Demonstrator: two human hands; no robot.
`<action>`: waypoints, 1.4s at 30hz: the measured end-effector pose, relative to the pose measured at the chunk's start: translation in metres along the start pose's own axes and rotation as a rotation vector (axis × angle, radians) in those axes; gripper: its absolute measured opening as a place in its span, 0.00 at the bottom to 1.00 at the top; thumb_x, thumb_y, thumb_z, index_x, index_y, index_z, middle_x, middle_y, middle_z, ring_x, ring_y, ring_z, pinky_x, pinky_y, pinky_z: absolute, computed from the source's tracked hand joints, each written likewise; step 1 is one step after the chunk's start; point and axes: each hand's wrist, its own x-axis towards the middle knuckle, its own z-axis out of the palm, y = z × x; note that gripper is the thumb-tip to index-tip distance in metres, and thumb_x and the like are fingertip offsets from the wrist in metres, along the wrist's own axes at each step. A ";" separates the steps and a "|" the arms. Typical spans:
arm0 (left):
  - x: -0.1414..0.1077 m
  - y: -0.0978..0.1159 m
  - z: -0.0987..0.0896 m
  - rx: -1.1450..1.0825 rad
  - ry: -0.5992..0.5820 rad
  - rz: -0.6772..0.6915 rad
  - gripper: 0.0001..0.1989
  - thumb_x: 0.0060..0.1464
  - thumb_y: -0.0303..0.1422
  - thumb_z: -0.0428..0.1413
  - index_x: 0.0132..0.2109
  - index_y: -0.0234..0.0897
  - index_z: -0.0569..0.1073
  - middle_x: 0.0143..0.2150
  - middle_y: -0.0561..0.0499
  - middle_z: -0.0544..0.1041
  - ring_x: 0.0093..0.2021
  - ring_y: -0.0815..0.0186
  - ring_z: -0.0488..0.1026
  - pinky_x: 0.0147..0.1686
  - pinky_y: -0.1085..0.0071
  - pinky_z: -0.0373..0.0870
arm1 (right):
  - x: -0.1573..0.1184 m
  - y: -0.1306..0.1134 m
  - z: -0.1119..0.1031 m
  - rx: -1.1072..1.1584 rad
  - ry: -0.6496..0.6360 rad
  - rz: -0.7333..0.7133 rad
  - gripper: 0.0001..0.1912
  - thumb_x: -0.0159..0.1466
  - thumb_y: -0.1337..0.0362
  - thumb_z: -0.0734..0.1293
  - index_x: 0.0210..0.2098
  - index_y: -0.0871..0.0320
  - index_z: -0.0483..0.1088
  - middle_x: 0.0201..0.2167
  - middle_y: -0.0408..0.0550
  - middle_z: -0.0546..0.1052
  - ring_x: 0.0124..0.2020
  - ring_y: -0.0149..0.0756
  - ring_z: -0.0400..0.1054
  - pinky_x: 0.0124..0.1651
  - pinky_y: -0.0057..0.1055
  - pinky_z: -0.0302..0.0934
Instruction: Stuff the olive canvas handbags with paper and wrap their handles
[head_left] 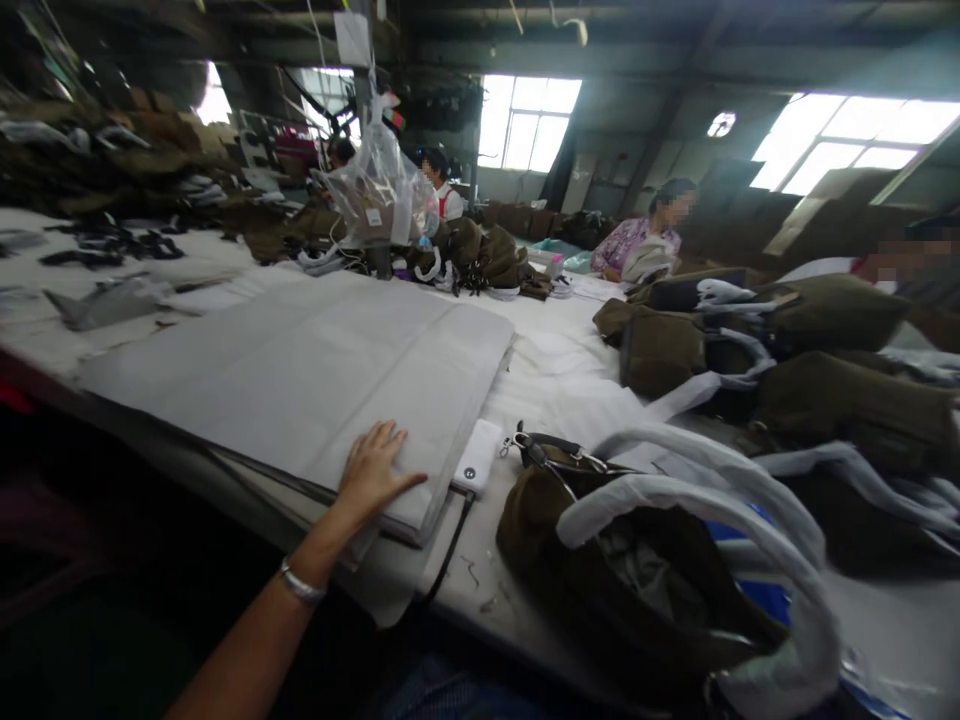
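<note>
My left hand [375,468] lies palm down, fingers spread, on the near right corner of a stack of large white paper sheets [322,360]. A metal bracelet [301,582] circles that wrist. Just right of the stack is a white power bank [478,455] with a black cable [450,550] plugged into its near end. Closest on the right stands an open dark olive handbag [540,540], its handles [667,490] wrapped in white material and pale stuffing showing inside. My right hand is out of view.
More olive bags [855,400] with wrapped handles pile up on the right. Black straps [112,240] lie at the far left. A clear plastic bag [382,190] hangs from a post behind the stack. Several people work beyond the table, one in a patterned shirt [619,245].
</note>
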 end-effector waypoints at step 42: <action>-0.123 0.190 -0.120 -0.998 -0.525 0.379 0.28 0.59 0.60 0.52 0.44 0.45 0.85 0.35 0.45 0.84 0.34 0.59 0.81 0.37 0.66 0.80 | 0.136 -0.064 0.205 1.271 0.083 -0.003 0.31 0.49 0.43 0.77 0.42 0.61 0.77 0.36 0.53 0.82 0.24 0.32 0.71 0.23 0.25 0.63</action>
